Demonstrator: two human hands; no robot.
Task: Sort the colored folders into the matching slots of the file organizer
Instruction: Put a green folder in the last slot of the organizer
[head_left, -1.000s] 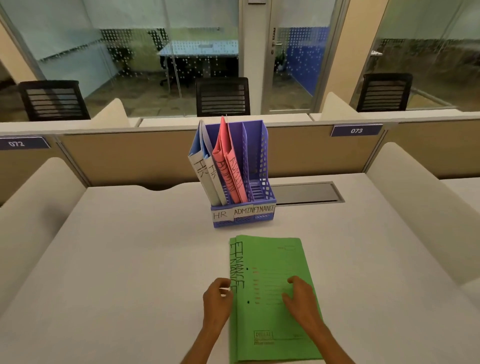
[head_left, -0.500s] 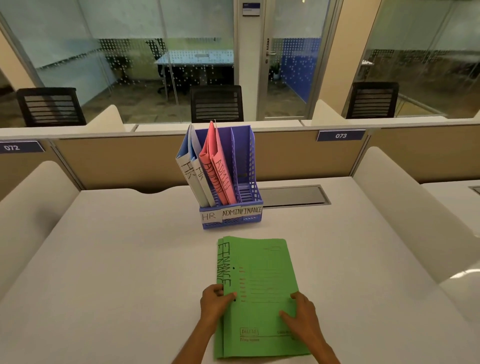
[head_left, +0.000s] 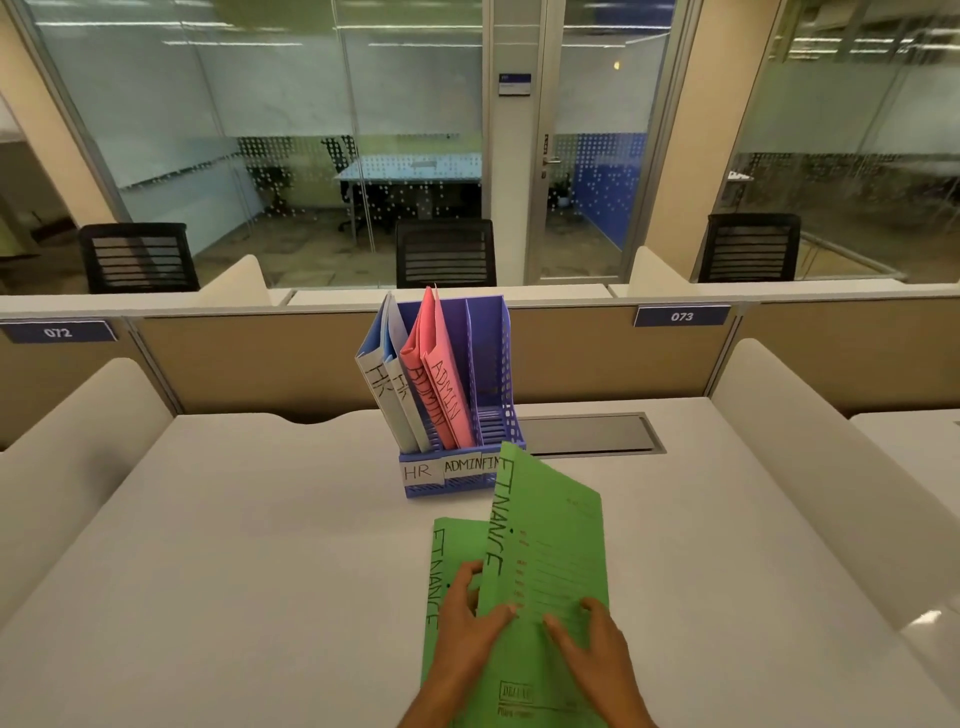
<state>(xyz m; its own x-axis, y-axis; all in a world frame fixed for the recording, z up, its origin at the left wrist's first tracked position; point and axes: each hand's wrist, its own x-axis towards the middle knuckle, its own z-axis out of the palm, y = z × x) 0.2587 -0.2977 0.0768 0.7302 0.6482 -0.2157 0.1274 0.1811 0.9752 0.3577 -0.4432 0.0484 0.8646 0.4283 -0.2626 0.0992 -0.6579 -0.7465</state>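
A green FINANCE folder (head_left: 550, 551) is raised off the desk and tilted to the right. My left hand (head_left: 467, 623) grips its left edge and my right hand (head_left: 592, 649) lies on its front. A second green FINANCE folder (head_left: 444, 582) lies flat underneath, mostly hidden. Beyond them stands the blue file organizer (head_left: 457, 475), labelled HR, ADMIN and FINANCE. Two blue HR folders (head_left: 389, 395) fill its left slot, two pink ADMIN folders (head_left: 441, 384) the middle one. The right slot (head_left: 491, 364) holds nothing. The lifted folder's top corner covers part of the FINANCE label.
The white desk (head_left: 234, 571) has padded side dividers (head_left: 810, 457) left and right and a beige back partition. A grey cable hatch (head_left: 587, 434) sits behind the organizer. Black chairs and glass walls lie beyond.
The top green folder has come up off the desk and tilted right, uncovering a second green folder below. My left hand went from resting at the edge to gripping it. The view tilted upward.
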